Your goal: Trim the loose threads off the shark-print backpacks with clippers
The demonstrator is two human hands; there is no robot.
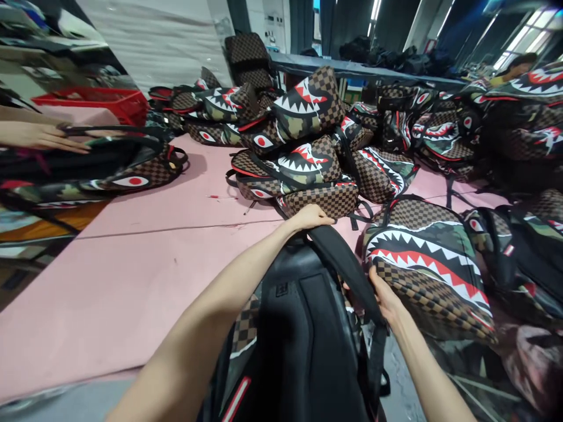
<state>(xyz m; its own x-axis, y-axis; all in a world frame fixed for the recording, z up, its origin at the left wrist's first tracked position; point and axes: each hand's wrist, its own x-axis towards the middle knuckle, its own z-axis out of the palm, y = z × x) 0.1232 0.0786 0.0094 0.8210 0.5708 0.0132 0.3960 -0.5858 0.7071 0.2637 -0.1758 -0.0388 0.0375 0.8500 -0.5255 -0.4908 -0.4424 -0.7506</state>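
Observation:
A black-backed backpack point(285, 328) with brown checkered sides stands upright in front of me, its padded back panel facing me. At its top edge my left hand point(311, 218) is closed, gripping the backpack where the strap begins. Along the right side, my right hand point(385, 299) wraps round the black shoulder strap point(347, 264), with some fingers hidden behind it. Just right of that hand lies another backpack point(426, 258) with a red and white shark-mouth print. The lower end of the held backpack is cut off by the frame.
Shark-print backpacks point(308, 158) are heaped on the pink table point(145, 275), with more piled to the right. At the left, another person's hand point(48, 138) rests on an open backpack point(132, 176). Behind it is a red crate point(123, 105). A red pen-like item point(219, 197) lies on the table.

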